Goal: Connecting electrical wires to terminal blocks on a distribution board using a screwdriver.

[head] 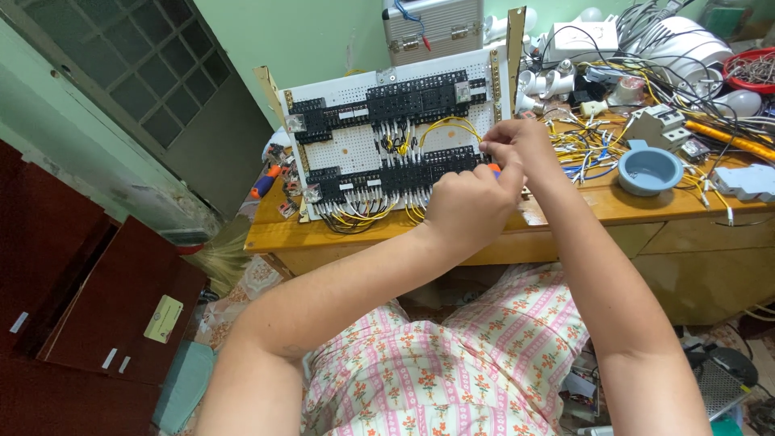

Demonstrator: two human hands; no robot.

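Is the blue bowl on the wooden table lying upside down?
No, the blue bowl sits upright on the wooden table, its hollow facing up.

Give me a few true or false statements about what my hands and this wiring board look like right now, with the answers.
1. Both hands work at the right end of the white perforated board. True.
2. The left hand holds a tool with an orange handle. True, a bit of orange shows above the fist.
3. The right hand rests inside the blue bowl. False, it pinches at the board near a yellow wire loop; the bowl sits apart to the right.
4. The board lies flat on the floor. False, it stands tilted on the wooden desk.
5. The board's wires are mostly green. False, mostly yellow and white.
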